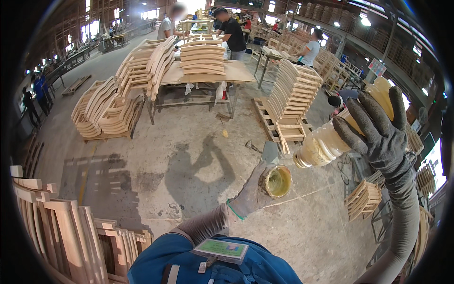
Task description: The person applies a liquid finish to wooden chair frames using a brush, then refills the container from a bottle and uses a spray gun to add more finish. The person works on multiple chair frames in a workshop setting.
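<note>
Right hand: I see my right hand [378, 130], in a dark grey knit glove, closed around a clear plastic bottle of pale yellow liquid [338, 135]; the fingers wrap its upper body.
Bottle: tilted with its open mouth down and to the left, held in the air above the concrete floor [189, 142], touching nothing but the glove.
Left hand: my left hand [257, 189], in a lighter grey glove with a green cuff edge, is closed around a small round open container with yellowish contents [277, 181]; only its rim and inside show.
Relation: the bottle mouth sits just above and to the right of the container rim, near it but apart.
Chest: a blue garment [189, 260] with a green clipped badge [221, 250] fills the lower edge.
Lower left corner: a row of pale wooden chair frames [61, 227] stands upright.
Floor, upper left: stacks of curved wooden chair parts [106, 111] lie beside a wooden workbench [236, 73] bearing more stacked parts.
Floor, centre right: another stack of curved wooden slats [291, 97] rests on a pallet.
Background: several people [231, 31] stand at benches, well apart from my hands.
</note>
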